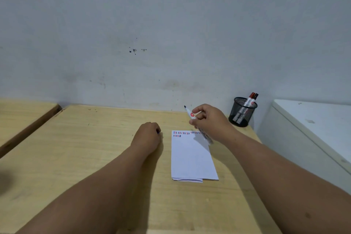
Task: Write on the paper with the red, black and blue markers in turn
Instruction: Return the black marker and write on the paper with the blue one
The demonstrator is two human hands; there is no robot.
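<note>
A white sheet of paper (191,157) lies on the wooden table (95,148), with short red, black and blue strokes along its top edge. My right hand (209,119) hovers over the paper's top right corner, gripping an uncapped white marker (190,115) whose dark tip points up and away. My left hand (147,135) rests fisted on the table left of the paper, closed on a small dark blue thing, likely the marker's cap. A red marker (250,99) and a black marker (255,96) stand in the mesh cup (242,112).
The black mesh cup stands at the table's back right corner against the grey wall. A white cabinet (313,125) adjoins the table's right side. A second wooden surface (20,116) lies at the left, across a gap.
</note>
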